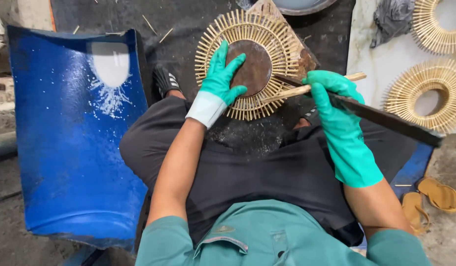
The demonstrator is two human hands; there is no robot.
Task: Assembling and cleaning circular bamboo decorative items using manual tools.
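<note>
Two hands in green rubber gloves work over a round stick ring [247, 66] that lies flat on a dark floor mat [188, 19] in front of the seated person's knees. The left hand [221, 79] lies flat and open, palm down, fingers spread across the brown disc [257, 66] at the centre of the ring; it presses on the disc and grips nothing. The left forearm runs up from the lower middle of the view, bent at the elbow, wrist straight. The right hand [331, 101] is closed in a fist around a long dark blade [385, 118] and a pale wooden stick [307, 88]. The blade extends right and downward past the hand; its other end reaches the right edge of the ring. The stick lies just above the blade, pointing toward the ring. The right forearm rises from the lower right, wrist angled inward.

A curved blue panel [70, 148] stands to the left. Two more stick rings [425, 93] rest on a pale slab at the upper right. A pair of tan sandals [430, 202] lies at the lower right.
</note>
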